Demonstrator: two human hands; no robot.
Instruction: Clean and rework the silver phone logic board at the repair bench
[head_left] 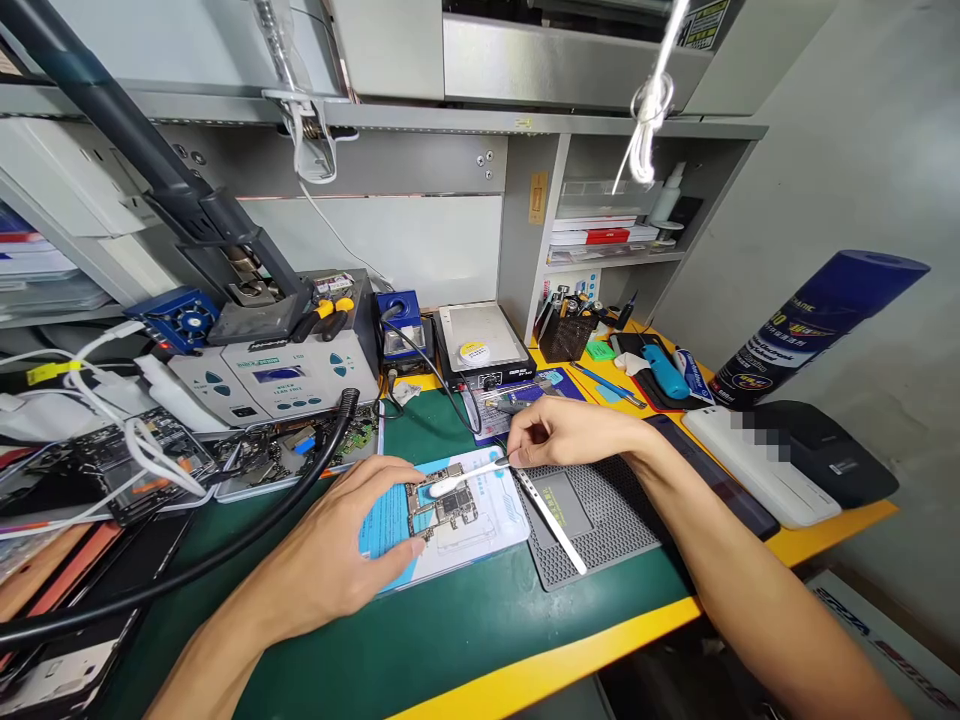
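My left hand (pixel 337 545) grips the left edge of a small phone circuit board (pixel 454 508), fingers at the upper edge and thumb at the lower. Under the board is a blue-and-white printed sheet or pack (pixel 499 530). Coming in from the right, my right hand (pixel 555 432) pinches the dark end of a thin white cotton swab (pixel 469 477). The swab's wide white tip lies over the board's upper left part; whether it touches cannot be made out. Just below the right hand, a slim white tool with holes (pixel 553 522) rests on a grey textured mat (pixel 630 505).
A hot-air station (pixel 281 375) stands at back left, its black hose (pixel 247 555) crossing the bench. Behind are a hot plate (pixel 484 340) and a tool holder (pixel 568 330). At right stand a blue spray can (pixel 814 325) and a white case (pixel 757 465). A knotted cord (pixel 649 110) hangs above.
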